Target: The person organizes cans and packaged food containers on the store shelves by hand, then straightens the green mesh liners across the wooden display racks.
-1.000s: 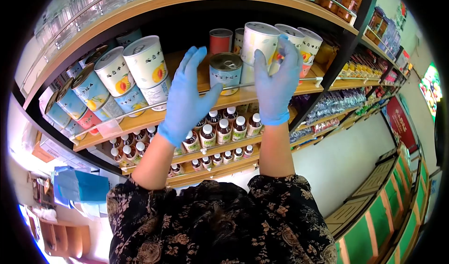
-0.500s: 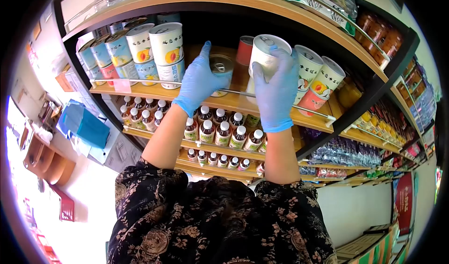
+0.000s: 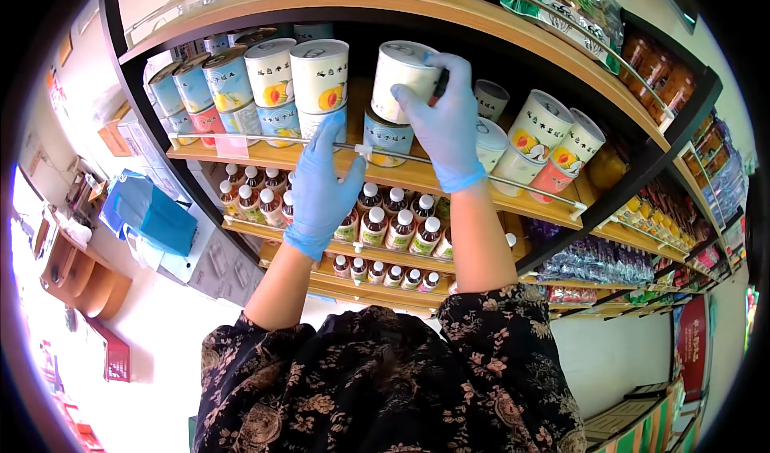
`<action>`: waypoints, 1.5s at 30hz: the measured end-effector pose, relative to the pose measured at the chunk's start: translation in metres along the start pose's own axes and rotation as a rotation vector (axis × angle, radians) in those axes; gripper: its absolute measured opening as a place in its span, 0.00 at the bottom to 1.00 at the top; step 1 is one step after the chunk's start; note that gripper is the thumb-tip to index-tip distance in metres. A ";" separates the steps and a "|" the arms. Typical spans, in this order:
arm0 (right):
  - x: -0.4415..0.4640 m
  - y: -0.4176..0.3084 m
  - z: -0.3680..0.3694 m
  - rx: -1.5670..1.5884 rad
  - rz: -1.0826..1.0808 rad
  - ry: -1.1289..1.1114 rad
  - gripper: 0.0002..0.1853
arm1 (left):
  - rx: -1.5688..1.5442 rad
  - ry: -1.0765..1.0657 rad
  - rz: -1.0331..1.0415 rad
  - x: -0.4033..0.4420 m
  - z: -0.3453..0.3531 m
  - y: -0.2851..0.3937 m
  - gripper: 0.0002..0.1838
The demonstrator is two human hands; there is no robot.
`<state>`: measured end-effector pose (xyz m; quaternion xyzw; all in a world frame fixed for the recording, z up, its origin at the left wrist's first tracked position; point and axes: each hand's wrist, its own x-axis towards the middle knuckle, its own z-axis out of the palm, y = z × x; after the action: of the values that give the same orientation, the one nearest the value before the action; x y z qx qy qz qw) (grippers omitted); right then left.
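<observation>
Both of my hands wear blue gloves. My right hand (image 3: 445, 120) grips a white can with a ring-pull lid (image 3: 393, 80) from its right side. That can sits on or just above a blue can (image 3: 388, 140); I cannot tell whether they touch. In front of the shelf rail, my left hand (image 3: 323, 192) is held up with fingers apart and nothing in it. Left of the gripped can stands another white can with a peach picture (image 3: 319, 76), stacked on a blue one. A white can (image 3: 491, 142) stands behind my right wrist.
A metal rail (image 3: 433, 161) runs along the shelf's front edge. Stacked cans (image 3: 541, 124) stand at right, more blue cans (image 3: 228, 76) at left. Rows of dark bottles (image 3: 373, 227) fill the shelves below. A wooden shelf (image 3: 321, 8) lies overhead.
My right hand has carried the white can leftward to above the blue can. My left hand has drawn back and down from beside that blue can.
</observation>
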<state>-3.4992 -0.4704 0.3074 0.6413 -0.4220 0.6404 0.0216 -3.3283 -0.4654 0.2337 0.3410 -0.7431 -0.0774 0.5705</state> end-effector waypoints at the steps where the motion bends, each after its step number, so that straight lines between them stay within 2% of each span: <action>1: 0.002 0.001 0.006 -0.056 0.008 -0.026 0.28 | 0.018 -0.002 -0.002 -0.003 -0.004 -0.007 0.30; 3: 0.000 0.005 0.012 -0.109 0.023 -0.049 0.29 | 0.065 0.013 0.039 -0.005 -0.011 -0.014 0.29; 6: -0.005 0.013 0.014 -0.104 -0.023 -0.035 0.36 | 0.041 0.005 0.034 -0.006 -0.016 -0.018 0.28; 9: -0.018 0.017 0.014 -0.105 0.021 0.044 0.45 | 0.018 0.007 0.070 -0.005 -0.017 -0.022 0.28; 11: -0.028 0.016 0.008 -0.153 0.181 -0.063 0.49 | -0.048 0.005 0.061 -0.004 -0.017 -0.022 0.27; 15: -0.035 0.016 0.010 -0.099 0.354 -0.180 0.38 | -0.112 -0.002 0.158 0.001 -0.016 -0.018 0.28; 18: -0.034 0.007 0.018 -0.254 0.284 -0.166 0.30 | -0.128 -0.014 0.169 0.005 -0.017 -0.008 0.27; 19: -0.034 0.007 0.023 -0.266 0.337 -0.163 0.27 | -0.149 -0.010 0.190 0.007 -0.015 -0.007 0.27; 22: -0.034 0.006 0.030 -0.173 0.361 -0.145 0.31 | -0.181 -0.052 0.154 0.006 -0.007 -0.004 0.27; 24: -0.038 0.014 0.023 -0.193 0.307 -0.142 0.36 | -0.233 -0.087 0.157 0.007 0.002 0.003 0.26; 25: -0.044 0.017 0.019 -0.129 0.249 -0.066 0.35 | -0.258 -0.102 0.176 0.007 0.008 0.005 0.26; 28: -0.051 -0.006 -0.032 -0.431 -0.055 0.163 0.28 | -0.329 -0.224 0.176 0.013 0.023 0.023 0.28; 29: -0.048 -0.013 -0.052 -0.476 -0.043 0.223 0.26 | -0.320 -0.253 0.194 0.015 0.033 0.028 0.31; 30: -0.046 -0.008 -0.070 -0.532 -0.153 0.352 0.26 | -0.308 -0.282 0.209 0.020 0.045 0.031 0.34; 32: -0.036 -0.020 -0.103 -0.925 -0.233 0.459 0.29 | -0.234 -0.330 0.216 0.032 0.068 0.044 0.39; 37: -0.024 -0.003 -0.129 -1.062 -0.030 0.351 0.30 | -0.011 -0.581 0.065 0.066 0.119 0.064 0.58; 38: -0.024 0.001 -0.129 -1.070 0.024 0.318 0.30 | -0.038 -0.582 0.052 0.070 0.130 0.062 0.58; 41: -0.027 0.012 -0.125 -0.954 -0.001 0.341 0.30 | -0.106 -0.588 -0.002 0.069 0.148 0.056 0.59; 45: -0.031 0.019 -0.120 -0.797 -0.054 0.431 0.29 | -0.059 -0.563 -0.064 0.070 0.132 0.054 0.58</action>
<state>-3.6005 -0.3989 0.2931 0.4456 -0.6048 0.5461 0.3709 -3.4785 -0.5027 0.2724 0.3126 -0.8586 -0.2089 0.3485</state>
